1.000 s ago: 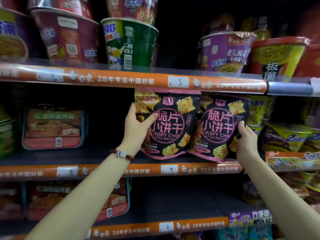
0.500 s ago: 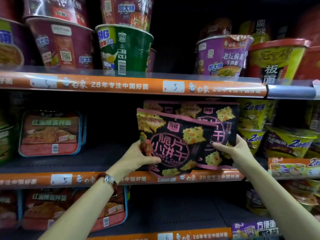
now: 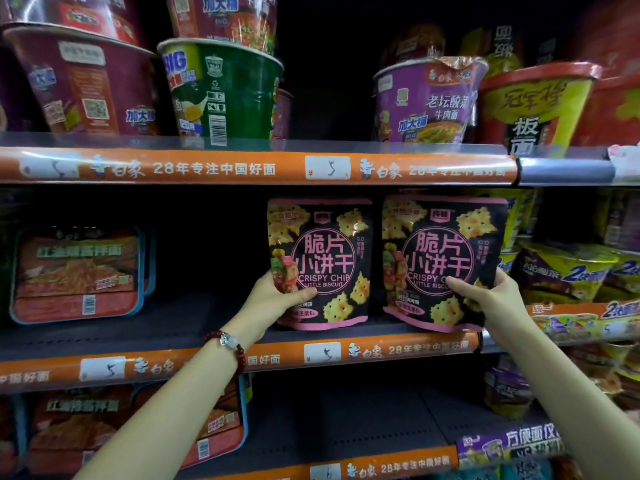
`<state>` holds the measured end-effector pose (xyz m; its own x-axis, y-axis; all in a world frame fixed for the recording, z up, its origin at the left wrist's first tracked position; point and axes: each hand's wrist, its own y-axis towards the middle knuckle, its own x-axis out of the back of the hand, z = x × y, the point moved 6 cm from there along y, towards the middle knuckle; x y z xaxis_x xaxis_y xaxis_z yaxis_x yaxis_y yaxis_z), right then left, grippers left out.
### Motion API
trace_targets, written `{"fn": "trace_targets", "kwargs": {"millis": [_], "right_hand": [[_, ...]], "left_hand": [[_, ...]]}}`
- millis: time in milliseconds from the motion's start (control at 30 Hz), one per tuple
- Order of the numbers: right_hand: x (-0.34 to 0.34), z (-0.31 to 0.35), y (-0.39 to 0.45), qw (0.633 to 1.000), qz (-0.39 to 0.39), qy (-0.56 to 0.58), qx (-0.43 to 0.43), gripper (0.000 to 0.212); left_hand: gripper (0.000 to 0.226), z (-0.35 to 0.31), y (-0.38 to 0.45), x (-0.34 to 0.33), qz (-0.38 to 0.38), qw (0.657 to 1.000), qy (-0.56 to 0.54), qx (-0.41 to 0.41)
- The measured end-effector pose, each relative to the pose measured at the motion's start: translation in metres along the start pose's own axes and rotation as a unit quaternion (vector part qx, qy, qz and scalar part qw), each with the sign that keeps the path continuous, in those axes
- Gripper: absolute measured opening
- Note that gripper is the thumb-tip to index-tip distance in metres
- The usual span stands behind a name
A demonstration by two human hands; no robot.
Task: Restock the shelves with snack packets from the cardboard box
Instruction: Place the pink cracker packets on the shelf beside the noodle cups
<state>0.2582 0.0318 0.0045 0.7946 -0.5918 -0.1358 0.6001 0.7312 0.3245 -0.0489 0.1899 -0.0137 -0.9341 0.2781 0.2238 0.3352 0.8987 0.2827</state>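
On the middle shelf [image 3: 166,327], each grip (left hand [image 3: 273,299], right hand [image 3: 491,299]) pinches one upright biscuit packet [image 3: 322,258].

We hold two black snack packets upright on the middle shelf [image 3: 346,344]: our left hand [image 3: 273,299] grips the left packet [image 3: 322,258], our right hand [image 3: 491,299] grips the right packet [image 3: 446,258] (side by side, slightly apart).

Left hand [image 3: 277,294] covering left packet's [image 3: 320,263] lower corner, top cups [image 3: 225,15] running off frame, right-side packs [image 3: 571,271] blurring.
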Motion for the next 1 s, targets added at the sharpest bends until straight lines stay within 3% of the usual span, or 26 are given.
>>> {"fn": "trace_targets", "kwargs": {"millis": [100,333,467,533,833,1000], "right_hand": [[0.002,-0.002,0.0,1.0,-0.005,0.01,0.0,0.037],[0.0,-0.001,-0.002,1.0,0.004,0.02,0.005,0.04],[0.005,-0.005,-0.004,1.0,0.001,0.02,0.001,0.09],[0.006,-0.008,-0.004,1.0,0.002,0.028,0.003,0.097],[-0.004,0.002,-0.015,0.999,0.035,0.024,0.009,0.091],[-0.03,-0.003,-0.023,0.996,0.079,0.044,-0.007,0.07]], "left_hand": [[0.072,0.0,0.002,0.001,0.065,0.998,0.014,-0.004],[0.079,0.006,0.017,0.0,0.001,0.997,0.068,-0.026],[0.08,0.007,0.021,-0.003,-0.004,0.996,0.082,-0.034],[0.081,0.008,0.023,-0.003,-0.002,0.995,0.09,-0.033],[0.088,0.01,0.018,0.008,0.049,0.993,0.108,0.004],[0.061,0.017,-0.002,0.044,0.024,0.986,0.167,0.004]]}}
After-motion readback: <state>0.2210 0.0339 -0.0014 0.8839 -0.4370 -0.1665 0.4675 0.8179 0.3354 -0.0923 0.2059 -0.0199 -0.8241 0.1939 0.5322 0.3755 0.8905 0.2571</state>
